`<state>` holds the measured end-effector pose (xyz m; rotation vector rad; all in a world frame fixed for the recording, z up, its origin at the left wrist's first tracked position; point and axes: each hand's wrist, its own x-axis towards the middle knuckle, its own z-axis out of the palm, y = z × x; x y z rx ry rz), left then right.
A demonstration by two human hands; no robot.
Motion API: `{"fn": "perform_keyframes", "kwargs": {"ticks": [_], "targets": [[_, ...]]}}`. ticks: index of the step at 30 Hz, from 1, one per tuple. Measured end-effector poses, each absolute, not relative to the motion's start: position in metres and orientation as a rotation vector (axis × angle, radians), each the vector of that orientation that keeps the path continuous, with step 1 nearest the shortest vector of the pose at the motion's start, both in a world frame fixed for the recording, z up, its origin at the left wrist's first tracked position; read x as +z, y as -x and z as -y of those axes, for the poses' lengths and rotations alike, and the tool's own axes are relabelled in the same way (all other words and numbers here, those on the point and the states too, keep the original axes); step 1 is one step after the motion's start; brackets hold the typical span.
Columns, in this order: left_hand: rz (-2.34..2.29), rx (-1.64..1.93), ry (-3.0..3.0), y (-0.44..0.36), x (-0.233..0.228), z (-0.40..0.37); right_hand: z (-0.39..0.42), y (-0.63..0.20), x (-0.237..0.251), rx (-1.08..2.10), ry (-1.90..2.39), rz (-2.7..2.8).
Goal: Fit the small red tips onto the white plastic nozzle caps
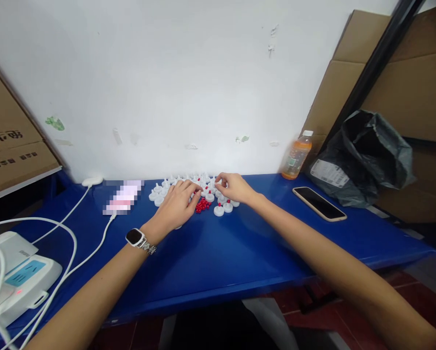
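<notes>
Both grips are at work over a cluster of small white plastic caps (189, 192) near the back edge of the blue tabletop (218, 253). On the left hand (176, 206) the grip is loosely curled, palm down, with the fingertips (197, 187) pressing at the edge of a little heap of red pellets (202, 205); whether it has pinched one up cannot be told from this view. On the right hand (236, 187) the grip is nearly closed, thumb and forefinger drawn together over one white cap (218, 183) in the cluster, touching it, though the cap is too small to tell whether it is lifted or resting. Several caps just in front of this hand carry a red dot in the middle, such as the one (218, 210) nearest the viewer. The red pellets lie between the two hands, close beside the caps.

A wristwatch (139, 239) sits on the left wrist. White cables (75, 253) run from a white device (17, 277) at the left edge toward the wall. Right of the hands, well apart from the caps, a phone (319, 203) lies face up, with an orange drink bottle (296, 155) standing by the wall and a grey plastic bag (364, 155) beside it. Cardboard boxes (9, 141) stand at both sides.
</notes>
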<state>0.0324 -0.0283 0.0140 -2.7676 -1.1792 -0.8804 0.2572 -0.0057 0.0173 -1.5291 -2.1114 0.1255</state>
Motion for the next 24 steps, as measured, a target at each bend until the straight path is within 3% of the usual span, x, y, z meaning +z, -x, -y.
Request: {"fn": "perform_keyframes", "kwargs": {"ticks": [9, 18, 24], "targets": [[1.221, -1.045, 2.685, -0.028, 0.004, 0.023, -0.020, -0.244, 0.021, 0.070, 1.534, 2.052], [1.142, -0.952, 2.820, -0.022, 0.001, 0.031, 0.039, -0.219, 0.010, 0.591, 1.083, 1.828], [1.143, -0.897, 2.826, -0.013, -0.001, 0.026, 0.043, -0.230, -0.003, 0.004, 1.264, 2.250]]}}
